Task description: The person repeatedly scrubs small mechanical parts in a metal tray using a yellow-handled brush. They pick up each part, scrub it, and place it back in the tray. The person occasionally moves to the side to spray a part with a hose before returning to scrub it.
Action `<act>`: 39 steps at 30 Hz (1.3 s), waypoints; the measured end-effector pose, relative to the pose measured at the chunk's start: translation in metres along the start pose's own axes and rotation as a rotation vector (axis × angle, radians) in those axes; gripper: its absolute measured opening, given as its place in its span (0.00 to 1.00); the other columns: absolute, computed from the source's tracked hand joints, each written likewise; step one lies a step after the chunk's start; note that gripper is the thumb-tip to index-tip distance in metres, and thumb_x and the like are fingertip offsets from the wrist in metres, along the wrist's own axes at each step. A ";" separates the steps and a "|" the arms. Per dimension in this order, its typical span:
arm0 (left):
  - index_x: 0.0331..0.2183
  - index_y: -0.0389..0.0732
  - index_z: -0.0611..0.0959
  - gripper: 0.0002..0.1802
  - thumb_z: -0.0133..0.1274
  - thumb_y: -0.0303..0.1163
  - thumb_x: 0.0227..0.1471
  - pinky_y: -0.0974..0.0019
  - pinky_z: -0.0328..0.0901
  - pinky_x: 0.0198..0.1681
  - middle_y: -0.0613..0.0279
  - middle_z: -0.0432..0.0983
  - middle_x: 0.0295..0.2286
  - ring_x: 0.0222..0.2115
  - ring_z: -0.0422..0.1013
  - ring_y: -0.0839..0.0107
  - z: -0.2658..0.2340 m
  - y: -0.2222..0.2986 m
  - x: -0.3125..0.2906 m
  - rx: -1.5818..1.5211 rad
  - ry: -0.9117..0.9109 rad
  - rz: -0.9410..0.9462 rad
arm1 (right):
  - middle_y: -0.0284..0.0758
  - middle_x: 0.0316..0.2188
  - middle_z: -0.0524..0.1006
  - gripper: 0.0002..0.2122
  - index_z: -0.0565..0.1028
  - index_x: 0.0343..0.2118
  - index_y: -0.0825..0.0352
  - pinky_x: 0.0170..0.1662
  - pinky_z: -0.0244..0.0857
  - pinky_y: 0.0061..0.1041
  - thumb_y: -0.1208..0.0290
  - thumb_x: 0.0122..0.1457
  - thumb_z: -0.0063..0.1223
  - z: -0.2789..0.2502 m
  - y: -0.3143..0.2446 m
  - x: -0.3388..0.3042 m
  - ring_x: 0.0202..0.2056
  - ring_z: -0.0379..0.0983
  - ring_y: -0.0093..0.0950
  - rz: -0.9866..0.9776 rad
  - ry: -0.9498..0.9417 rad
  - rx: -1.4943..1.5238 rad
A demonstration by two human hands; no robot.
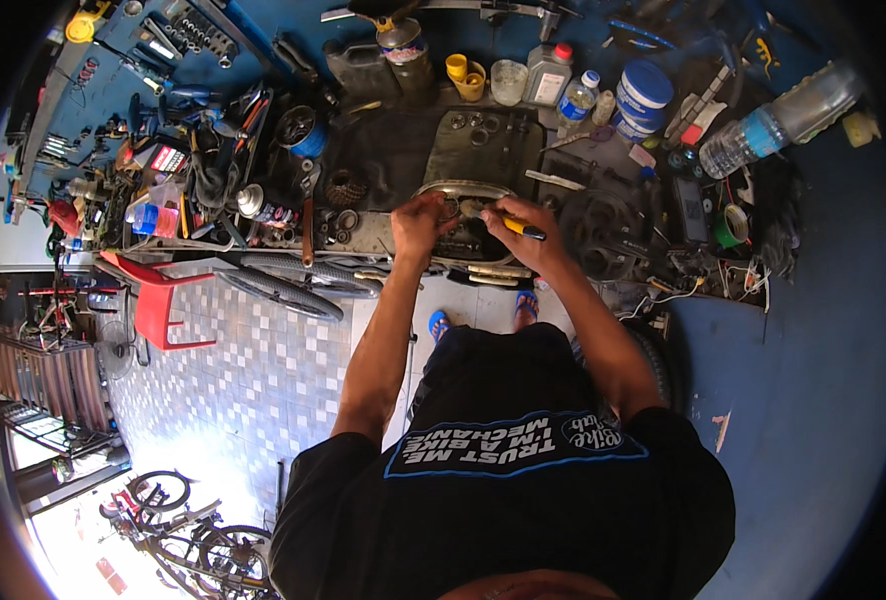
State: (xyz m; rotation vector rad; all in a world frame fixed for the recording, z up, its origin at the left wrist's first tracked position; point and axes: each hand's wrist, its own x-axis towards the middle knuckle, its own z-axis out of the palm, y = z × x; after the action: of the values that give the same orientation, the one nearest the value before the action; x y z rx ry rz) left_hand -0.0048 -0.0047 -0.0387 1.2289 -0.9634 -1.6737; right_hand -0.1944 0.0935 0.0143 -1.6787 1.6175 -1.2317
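Both hands meet over a metal tray at the workbench's front edge, with dark parts lying in it. My right hand is closed around a tool with a yellow-and-black handle. Its working end points left toward my other hand and is too small to make out. My left hand pinches something small at the tray's left side, mostly hidden by the fingers. Behind the tray lies a flat dark board with several small ring-shaped parts on it. A cassette of bicycle sprockets sits left of my left hand.
A wrench, spray can and blue tub stand or lie to the left. Bottles, a blue-and-white tub and a large plastic bottle line the back right. A red chair and bicycle tyres are left below.
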 end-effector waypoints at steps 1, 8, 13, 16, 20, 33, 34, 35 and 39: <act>0.45 0.33 0.86 0.12 0.56 0.25 0.62 0.64 0.80 0.36 0.61 0.82 0.33 0.31 0.77 0.75 -0.002 0.000 -0.002 0.071 0.005 -0.004 | 0.40 0.26 0.79 0.11 0.80 0.37 0.68 0.35 0.71 0.28 0.64 0.62 0.65 -0.001 -0.003 -0.001 0.29 0.80 0.30 -0.026 0.013 0.011; 0.45 0.33 0.86 0.11 0.58 0.25 0.63 0.69 0.80 0.37 0.62 0.82 0.35 0.34 0.78 0.77 -0.003 0.008 -0.012 0.092 -0.011 0.094 | 0.36 0.29 0.83 0.11 0.82 0.38 0.68 0.36 0.71 0.24 0.64 0.64 0.64 0.000 0.022 -0.003 0.31 0.81 0.23 0.012 0.008 0.035; 0.46 0.33 0.85 0.10 0.57 0.24 0.63 0.67 0.79 0.39 0.60 0.84 0.36 0.36 0.80 0.74 -0.002 0.014 -0.021 0.145 -0.040 0.170 | 0.35 0.35 0.85 0.09 0.84 0.40 0.65 0.42 0.72 0.24 0.66 0.62 0.66 0.004 0.033 -0.004 0.38 0.82 0.24 0.021 0.058 0.070; 0.46 0.34 0.86 0.10 0.58 0.24 0.63 0.67 0.80 0.40 0.60 0.84 0.38 0.36 0.79 0.75 0.000 0.009 -0.023 0.153 -0.086 0.210 | 0.35 0.38 0.85 0.09 0.85 0.41 0.63 0.46 0.72 0.25 0.67 0.60 0.68 0.019 0.032 0.003 0.41 0.81 0.26 0.091 0.072 0.222; 0.46 0.34 0.85 0.11 0.58 0.25 0.63 0.65 0.81 0.42 0.59 0.84 0.39 0.39 0.79 0.74 0.001 0.007 -0.022 0.221 -0.145 0.250 | 0.36 0.36 0.84 0.10 0.85 0.39 0.64 0.49 0.71 0.26 0.64 0.59 0.69 0.027 0.023 0.015 0.42 0.80 0.28 0.172 -0.004 0.176; 0.49 0.34 0.81 0.15 0.59 0.27 0.61 0.59 0.79 0.44 0.59 0.77 0.39 0.42 0.76 0.70 -0.029 0.021 -0.010 -0.034 0.057 0.103 | 0.25 0.34 0.80 0.17 0.81 0.44 0.61 0.34 0.70 0.18 0.52 0.64 0.63 0.022 0.025 0.038 0.33 0.74 0.16 0.518 -0.039 0.522; 0.49 0.33 0.81 0.15 0.59 0.26 0.60 0.59 0.79 0.44 0.58 0.77 0.38 0.41 0.76 0.70 -0.027 0.023 -0.009 -0.060 0.042 0.106 | 0.25 0.35 0.80 0.17 0.80 0.44 0.61 0.33 0.69 0.18 0.52 0.64 0.63 0.021 0.016 0.040 0.34 0.74 0.16 0.518 -0.041 0.541; 0.49 0.32 0.80 0.16 0.58 0.24 0.60 0.59 0.79 0.44 0.58 0.78 0.38 0.41 0.77 0.70 -0.025 0.025 -0.009 -0.086 0.027 0.109 | 0.25 0.35 0.80 0.17 0.80 0.44 0.61 0.33 0.69 0.18 0.52 0.64 0.63 0.023 0.013 0.042 0.33 0.73 0.16 0.517 -0.049 0.539; 0.47 0.31 0.82 0.16 0.59 0.20 0.56 0.61 0.78 0.45 0.58 0.79 0.34 0.37 0.79 0.67 -0.027 0.021 0.001 0.097 -0.070 0.153 | 0.25 0.34 0.79 0.16 0.80 0.43 0.61 0.32 0.68 0.17 0.53 0.64 0.63 0.027 0.010 0.047 0.33 0.73 0.16 0.501 -0.060 0.526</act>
State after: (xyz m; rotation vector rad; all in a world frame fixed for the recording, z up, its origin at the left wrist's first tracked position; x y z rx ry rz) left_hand 0.0251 -0.0165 -0.0266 1.1356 -1.1638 -1.5736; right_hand -0.1814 0.0406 0.0055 -0.9098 1.3959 -1.1898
